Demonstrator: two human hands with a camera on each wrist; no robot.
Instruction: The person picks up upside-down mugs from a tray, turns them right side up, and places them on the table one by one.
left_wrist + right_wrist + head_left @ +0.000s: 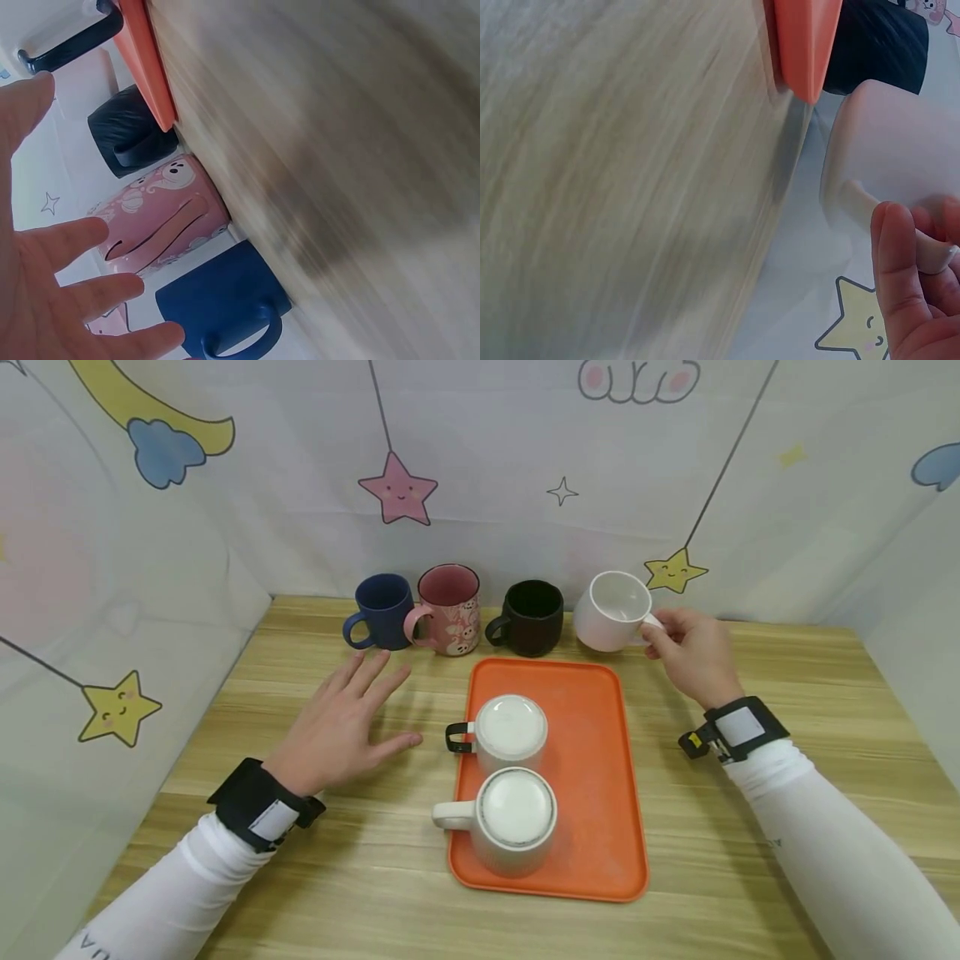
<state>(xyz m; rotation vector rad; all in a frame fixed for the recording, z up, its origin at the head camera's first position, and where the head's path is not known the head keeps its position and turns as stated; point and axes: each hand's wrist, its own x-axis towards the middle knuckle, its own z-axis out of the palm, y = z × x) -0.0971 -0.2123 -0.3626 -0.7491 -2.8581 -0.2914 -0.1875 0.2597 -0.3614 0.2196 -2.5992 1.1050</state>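
The right hand (pixel 693 652) pinches the handle of the white mug (pixel 603 625) with its thumb and fingers. The white mug is at the far right end of a row of mugs. It is up off the table (pixel 720 902), with a small gap under it in the right wrist view. Its open top is up and its handle points right.

The left hand (pixel 337 727) is free, with its fingers spread out over the table. Its tips are near the blue mug (pixel 384 618), which is at the far left of the row. Next to that is the pink mug (pixel 456 622), with little pictures on its side. Then comes the black mug (pixel 534 620), just left of the white mug. These three stand upright, with their handles to the left.

Near the middle is an orange tray (pixel 592 777). Two cups are upside down on its left side. The far cup (pixel 512 727) has a black handle, and the near cup (pixel 517 810) has a white one. Both handles poke out past the left rim.

The left sleeve (pixel 165 885) has dark letters cut off by the edge. The mark on the right sleeve (pixel 847 852) is too small to read
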